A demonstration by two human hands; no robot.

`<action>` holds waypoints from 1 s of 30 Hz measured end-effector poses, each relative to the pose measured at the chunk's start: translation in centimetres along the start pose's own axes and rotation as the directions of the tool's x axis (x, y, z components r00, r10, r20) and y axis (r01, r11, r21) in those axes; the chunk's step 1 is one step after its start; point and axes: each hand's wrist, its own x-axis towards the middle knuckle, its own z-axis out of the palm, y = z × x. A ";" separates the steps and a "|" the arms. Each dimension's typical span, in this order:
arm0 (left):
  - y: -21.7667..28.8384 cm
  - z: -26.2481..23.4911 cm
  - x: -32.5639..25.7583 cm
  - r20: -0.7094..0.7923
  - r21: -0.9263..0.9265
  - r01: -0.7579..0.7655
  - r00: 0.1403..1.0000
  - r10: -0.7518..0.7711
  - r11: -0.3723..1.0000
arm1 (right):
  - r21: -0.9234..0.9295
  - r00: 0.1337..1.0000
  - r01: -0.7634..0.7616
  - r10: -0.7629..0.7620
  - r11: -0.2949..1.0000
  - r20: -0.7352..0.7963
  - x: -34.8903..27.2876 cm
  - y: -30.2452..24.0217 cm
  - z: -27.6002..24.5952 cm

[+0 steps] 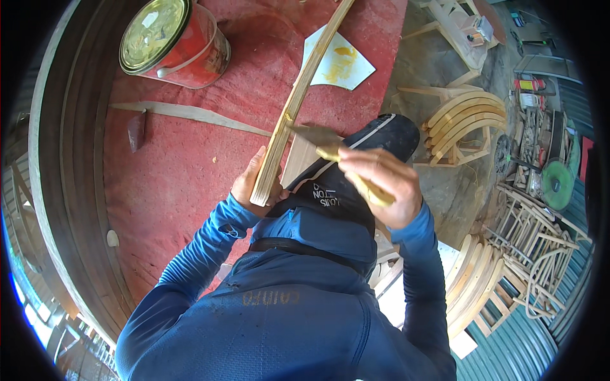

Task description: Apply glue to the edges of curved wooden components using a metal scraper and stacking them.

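Note:
A long, narrow wooden strip [279,136] slants from my lap up toward the far edge of the view. My left hand [246,183] is closed around its near end. In my right hand [391,184] is a putty knife [316,136] with a yellow handle. The tip of its blade meets the strip's right side or sits just beside it; I cannot tell which. A small yellow dab of what looks like putty shows on the strip near the blade. Farther off lies a white angular plate [340,66] smeared with yellow paste, partly behind the strip.
A red bucket [203,54] with a stained lid stands at the far left on red cloth [178,171]. A thin wooden slat [184,113] and a dark pointed piece [136,130] lie near it. Curved wooden parts [467,120] are stacked at right, beside a green fan [558,184].

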 end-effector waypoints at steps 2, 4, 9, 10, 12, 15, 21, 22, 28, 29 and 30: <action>0.1 0.3 0.0 -0.017 -0.001 0.012 1.000 -0.012 1.000 | -0.074 0.999 0.009 -0.012 0.997 -0.040 0.8 1.2 0.2; 0.1 0.6 0.0 -0.036 -0.005 0.021 0.999 -0.021 1.000 | -0.096 1.000 0.016 -0.018 0.995 -0.024 0.5 2.0 0.7; -0.2 0.4 0.2 -0.055 0.030 -0.007 0.998 0.009 1.000 | -0.050 0.980 0.063 -0.052 0.997 0.193 -0.5 -0.2 0.4; -0.9 -1.1 1.0 -0.057 0.029 -0.010 0.998 0.012 1.000 | -0.020 0.979 0.048 -0.043 0.999 0.202 -0.4 -0.6 0.0; -2.7 -5.2 3.6 -0.110 0.392 -0.240 0.946 0.305 0.888 | 0.068 0.990 0.046 -0.054 0.997 0.127 0.0 -0.1 -0.6; -0.3 0.3 0.1 -0.055 0.007 0.022 0.998 -0.021 1.000 | -0.060 0.999 0.049 -0.049 0.997 0.009 1.3 0.5 -0.3; -0.3 0.6 0.3 -0.070 0.023 0.006 0.998 -0.005 1.000 | -0.051 0.983 0.083 -0.073 0.995 0.169 0.8 -0.7 0.5; -0.4 0.6 0.3 -0.071 0.022 0.006 0.997 -0.004 1.000 | -0.050 0.983 0.083 -0.074 0.995 0.170 0.9 -0.8 0.1; -0.6 0.4 0.2 -0.056 0.043 0.000 0.998 0.003 0.999 | -0.038 1.000 -0.003 0.003 0.999 0.003 2.4 0.3 -1.1; -0.6 0.6 0.3 -0.084 0.052 0.000 0.996 0.004 0.999 | -0.066 0.998 0.044 -0.047 0.997 -0.046 2.8 1.0 -0.6; -0.6 0.7 0.4 -0.111 0.061 0.000 0.994 0.006 0.998 | -0.068 0.998 0.041 -0.044 0.997 -0.051 3.0 1.1 -0.4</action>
